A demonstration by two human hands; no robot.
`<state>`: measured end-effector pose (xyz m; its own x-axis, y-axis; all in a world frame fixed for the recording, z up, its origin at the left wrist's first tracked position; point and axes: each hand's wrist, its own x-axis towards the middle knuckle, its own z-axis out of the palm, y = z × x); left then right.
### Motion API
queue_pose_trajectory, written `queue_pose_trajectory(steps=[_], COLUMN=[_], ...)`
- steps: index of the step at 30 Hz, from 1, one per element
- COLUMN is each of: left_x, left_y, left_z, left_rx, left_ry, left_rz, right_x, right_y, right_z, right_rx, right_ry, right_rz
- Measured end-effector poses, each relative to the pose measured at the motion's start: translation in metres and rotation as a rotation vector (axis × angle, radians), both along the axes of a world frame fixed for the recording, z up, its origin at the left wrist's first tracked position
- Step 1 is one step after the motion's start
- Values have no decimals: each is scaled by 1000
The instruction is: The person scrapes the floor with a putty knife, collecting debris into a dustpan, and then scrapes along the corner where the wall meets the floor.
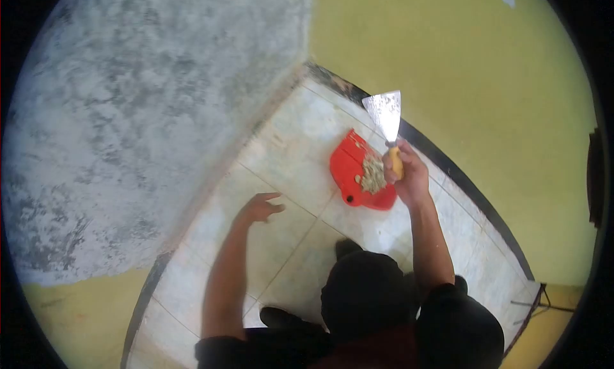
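My right hand (408, 171) is wrapped round the yellow handle of a putty knife (385, 116), its wide metal blade pointing up and away from me. Below and left of that hand, a red dustpan (345, 171) lies on the tiled floor with a heap of pale scrapings (373, 175) in it; the hand overlaps its right edge in view. My left hand (261, 208) is held over the floor left of the dustpan, thumb and fingers apart, holding nothing.
On the left rises a patchy grey-white wall (147, 113), meeting a green-yellow wall (460, 81) at a corner. A dark skirting (448, 167) runs along the floor's right edge. A dark cap (368, 292) and shoes show at the bottom.
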<state>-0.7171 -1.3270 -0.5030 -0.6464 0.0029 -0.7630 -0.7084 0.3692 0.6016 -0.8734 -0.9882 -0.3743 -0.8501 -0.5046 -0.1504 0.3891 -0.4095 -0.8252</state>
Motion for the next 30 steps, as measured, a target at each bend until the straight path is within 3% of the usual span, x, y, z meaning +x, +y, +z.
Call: queue_pose_trajectory(steps=[1,3,5,7,8,10,11,13,14,15,18,21,23,24,27,28,30], left_x=[5,34,67,104,125,172,193,246,287,313,387,444,444,458,448,427,426], left_y=[-14,-65,-92,-109,-119,-127,-129,-130,-122,-105,-40,23,43,39,3,-8,-49], left_z=[12,45,82,129,143,177,204,252,217,251,329,397,475,482,569,641,706], left_rx=[-20,-123,-95,-175,-170,-146,-135,-147,-58,-78,-79,-30,-87,-75,-375,-486,-762], left_ry=[17,78,144,162,166,147,128,44,192,101,-108,-221,-239,-187,68,162,419], left_rz=[37,-98,-70,-82,-46,12,36,184,286,404,730,893,982,1019,1150,1162,1148], right_x=[3,15,40,43,45,43,40,52,46,40,40,63,91,106,155,165,181], right_y=[-8,-15,-8,54,71,62,44,-30,-48,-65,-117,-169,-199,-210,-232,-237,-243], right_z=[-4,-35,-55,-134,-173,-123,-96,20,57,94,180,317,367,403,517,548,609], right_rx=[35,706,963,1389,1298,1441,1445,1452,1393,1335,600,496,242,240,241,220,69], right_ry=[43,422,626,1090,1038,710,608,652,622,589,615,813,465,363,207,227,319], right_rz=[-20,-287,-188,209,-146,43,24,45,68,90,81,154,225,307,541,553,713])
